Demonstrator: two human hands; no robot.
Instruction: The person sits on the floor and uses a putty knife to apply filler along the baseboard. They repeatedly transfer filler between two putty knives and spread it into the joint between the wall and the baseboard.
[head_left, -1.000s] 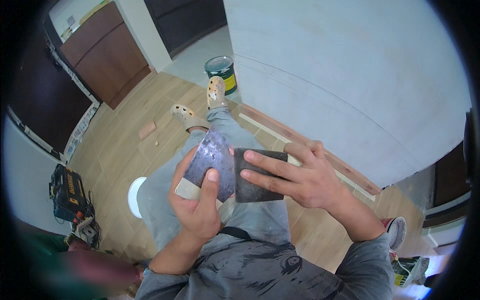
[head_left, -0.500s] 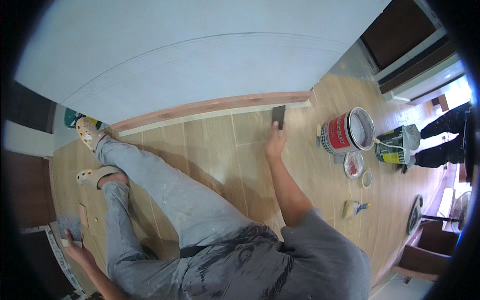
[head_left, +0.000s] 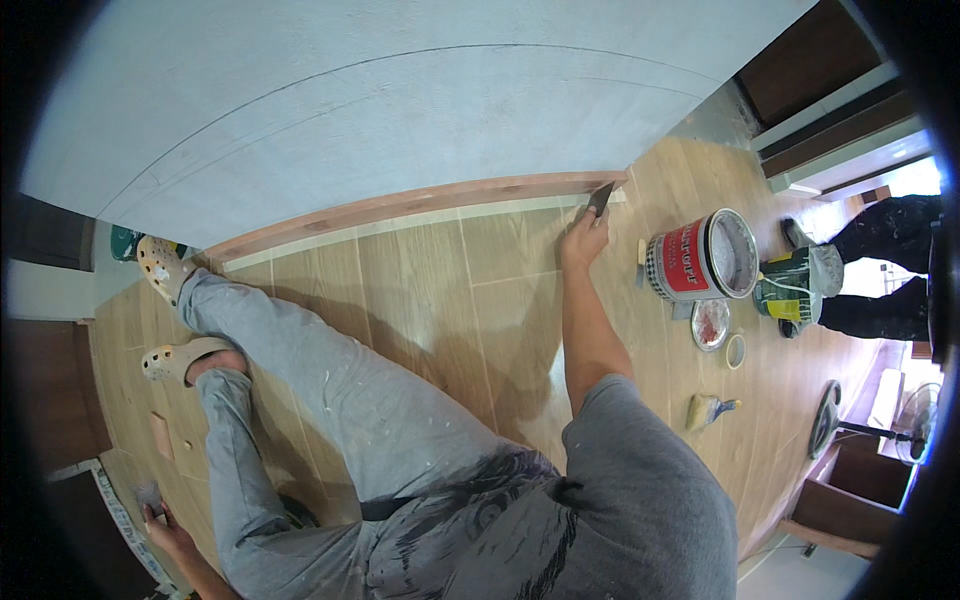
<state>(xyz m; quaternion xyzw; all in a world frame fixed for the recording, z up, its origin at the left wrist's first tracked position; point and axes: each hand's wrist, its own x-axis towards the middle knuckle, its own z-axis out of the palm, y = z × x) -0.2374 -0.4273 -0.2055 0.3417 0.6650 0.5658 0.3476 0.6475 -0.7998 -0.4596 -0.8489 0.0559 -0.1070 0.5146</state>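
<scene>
My right hand [head_left: 585, 240] is closed on a dark, flat putty knife [head_left: 600, 198]. Its blade is tilted against the reddish-brown baseboard [head_left: 420, 198], close to the wall's right end. A pale strip of tape [head_left: 330, 241] runs along the floor at the foot of the baseboard. Out at the lower left, my left hand [head_left: 172, 535] grips a grey, flat scraper [head_left: 148, 494], which is seen partly edge-on. That hand is held apart from the wall, beyond my bent leg.
Right of my right arm stand a red-labelled paint can [head_left: 690, 258], a lid with reddish smears [head_left: 711, 325], a tape roll [head_left: 735, 351] and a paintbrush [head_left: 711, 411]. Another person's dark-clothed legs [head_left: 885, 300] are behind a green bucket [head_left: 790, 285]. A fan [head_left: 915, 425] stands farther right.
My right hand has moved right and up with the putty knife, from above the floor to the baseboard's end. My left hand has lowered, and its scraper has turned more edge-on.
</scene>
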